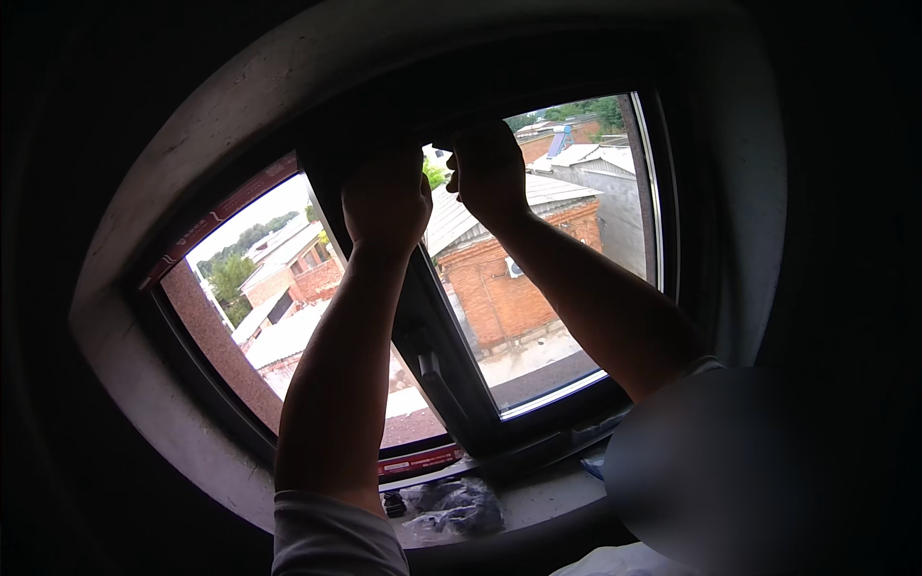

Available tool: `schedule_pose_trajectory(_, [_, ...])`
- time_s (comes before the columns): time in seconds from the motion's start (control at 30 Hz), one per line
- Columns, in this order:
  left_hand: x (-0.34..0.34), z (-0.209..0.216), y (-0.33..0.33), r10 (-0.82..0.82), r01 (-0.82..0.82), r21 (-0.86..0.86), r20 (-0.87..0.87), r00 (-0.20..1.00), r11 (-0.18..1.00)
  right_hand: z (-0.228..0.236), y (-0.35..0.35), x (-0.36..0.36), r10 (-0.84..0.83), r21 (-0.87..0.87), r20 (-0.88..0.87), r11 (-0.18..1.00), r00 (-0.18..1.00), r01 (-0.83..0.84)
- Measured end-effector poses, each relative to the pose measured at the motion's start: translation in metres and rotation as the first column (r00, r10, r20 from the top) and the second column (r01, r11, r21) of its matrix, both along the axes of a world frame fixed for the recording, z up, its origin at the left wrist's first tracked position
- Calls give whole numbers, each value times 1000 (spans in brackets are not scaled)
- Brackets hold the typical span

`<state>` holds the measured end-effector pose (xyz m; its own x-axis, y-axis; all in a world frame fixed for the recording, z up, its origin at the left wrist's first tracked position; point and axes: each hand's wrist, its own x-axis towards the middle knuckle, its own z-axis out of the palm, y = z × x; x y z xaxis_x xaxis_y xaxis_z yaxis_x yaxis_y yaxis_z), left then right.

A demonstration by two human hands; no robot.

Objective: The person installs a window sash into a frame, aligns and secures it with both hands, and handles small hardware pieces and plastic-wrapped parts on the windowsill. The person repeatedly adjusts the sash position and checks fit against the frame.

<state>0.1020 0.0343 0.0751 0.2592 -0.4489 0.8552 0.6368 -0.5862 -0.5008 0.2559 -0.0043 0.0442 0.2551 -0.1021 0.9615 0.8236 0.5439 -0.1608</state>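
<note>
Hands [387, 200] (two) are raised at one window frame [423, 307].

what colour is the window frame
The window frame looks near-black, though backlit; it shows best in the head view.

The window frame [421, 307] is black. The handle [429, 367] is dark grey with a paler highlight. The upper film strip [230, 206] and the lower film strip [421, 464] are red with white markings. The surround [144, 211] is mottled grey. The left sleeve [336, 538] is plain grey. Outside, the brick wall [523, 288] is orange with coursed lines; the roof [552, 195] is pale grey, ribbed.
</note>
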Motion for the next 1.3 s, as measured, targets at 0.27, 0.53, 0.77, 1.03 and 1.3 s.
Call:
schedule_pose_trajectory(0.27, [3, -2, 9, 59, -59, 76, 5, 998, 995, -1, -9, 21, -8, 94, -23, 996, 1000, 10])
schedule_pose_trajectory(0.53, [4, -1, 7, 24, -24, 23, 0, 1000, 999, -5, -14, 11, -138, 117, 58, 984, 989, 131])
schedule_pose_trajectory(0.77, [5, 1, 9, 8, -9, 71, 12, 1000, 997, -1, -5, 12, -154, 206, 111, 970, 982, 129])
schedule_pose_trajectory(1.03, [3, 0, 5, -9, 9, 61, 14, 1000, 998, 11, -1, 9, -360, 161, 189, 929, 914, 333])
schedule_pose_trajectory(1.3, [8, 0, 14, -9, 5, 105, 36, 999, 994, 10, -1, 8, -346, 174, 173, 932, 922, 317])
